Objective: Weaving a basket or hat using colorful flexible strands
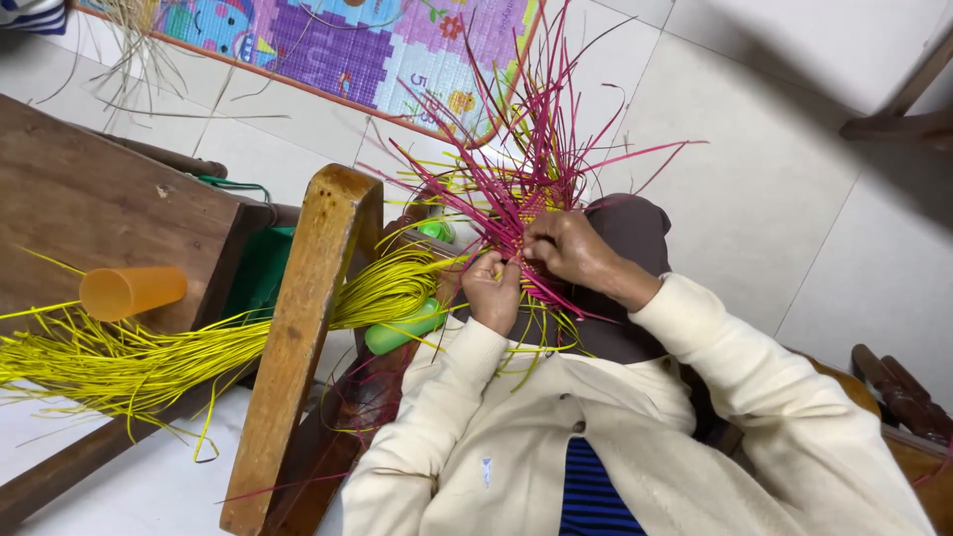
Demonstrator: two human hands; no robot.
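Pale floor tiles run under everything, with a bright patterned play mat (328, 45) lying beyond the wooden chair arm (298, 337), the landmark for the rest. You sit just right of that arm, in a cream cardigan, both hands raised over your lap.

Your left hand (493, 295) is curled closed, fingers pressed together around the lower edge of the woven piece (521, 213). Your right hand (571, 248) is bent over its top, fingertips pinching at the strands; which single strand it has, you cannot tell from here, since the fingers cover it.

The woven piece sits right of the chair arm, between your two hands. Only a small patch looks tightly woven, magenta crossed with yellow. Long magenta strips (541, 109) fan up and outward from it, loose and unworked, so by my judgement most of the weaving is still ahead.

A thick bundle of yellow strips (129, 362) passes under the chair arm and trails off to its left across a dark wooden bench (89, 199), where an orange plastic cup (132, 291) lies on its side. A green tube-like thing (402, 330) lies just right of the arm, beside your left sleeve.
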